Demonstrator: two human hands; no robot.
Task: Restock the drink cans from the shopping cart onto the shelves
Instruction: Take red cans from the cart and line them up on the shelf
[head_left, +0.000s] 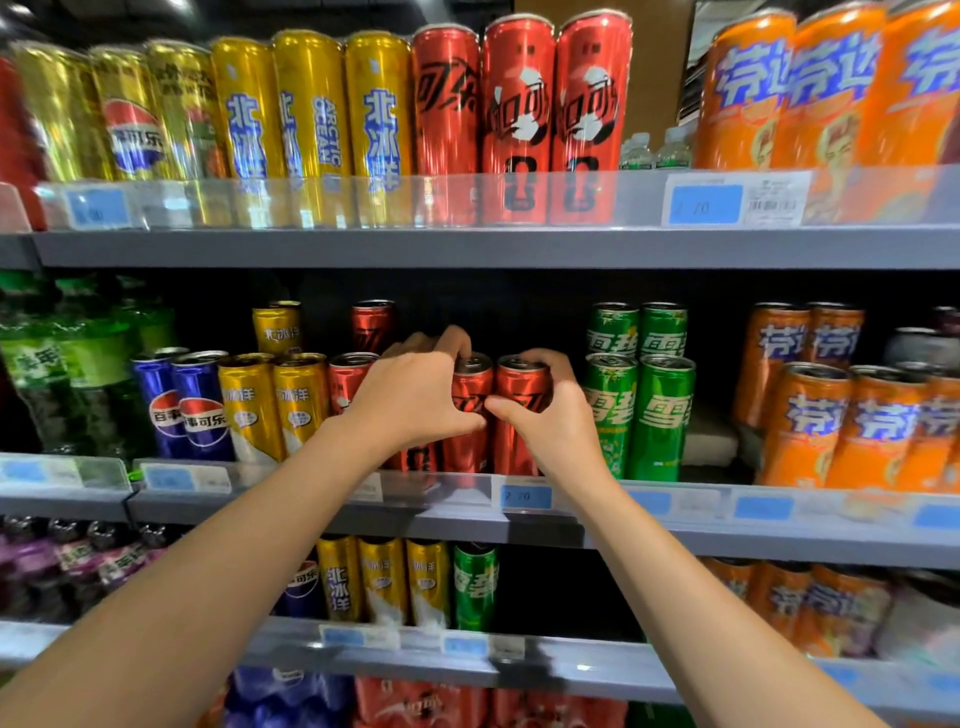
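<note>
the left hand (410, 400) covers most of one red can (470, 410) and hides whatever stands behind its palm, so how many cans it grips cannot be told. the right hand (550, 415) hides the right side of another red can (519, 410). the price tags (704, 203) are too blurred to read fully. the bottom shelf packs (415, 701) are cut off by the lower edge. the orange cans (924, 88) at the far right run off the frame. the purple bottles (78, 561) at lower left are smeared.
</note>
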